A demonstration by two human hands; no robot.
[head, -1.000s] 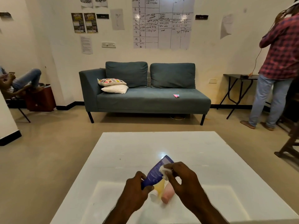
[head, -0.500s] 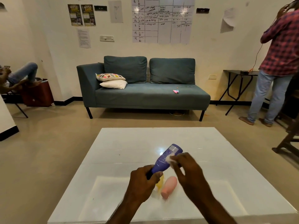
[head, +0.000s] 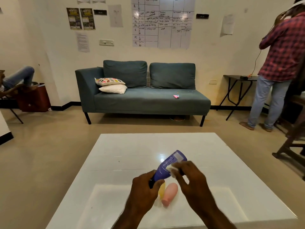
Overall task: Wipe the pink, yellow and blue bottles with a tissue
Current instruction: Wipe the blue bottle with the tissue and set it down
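Note:
My left hand [head: 145, 185] grips the cap end of the blue bottle [head: 170, 164], which is raised above the white table [head: 125, 154] and tilts up to the right. My right hand [head: 189, 177] presses a small white tissue [head: 172, 170] against the bottle's side. Under my hands the pink bottle [head: 170, 193] lies on the table. The yellow bottle [head: 161, 190] lies beside it on the left, mostly hidden by my left hand.
A teal sofa [head: 143, 98] with two pillows stands across the floor beyond the table. A person in a plaid shirt [head: 280, 63] stands at the right by a black folding table [head: 239, 90]. A wooden chair [head: 292, 146] sits near the table's right edge. Another person reclines at the far left.
My right hand with the tissue has slid down along the blue bottle toward my left hand. The bottle has tilted further to the right, and the view has tipped slightly upward.

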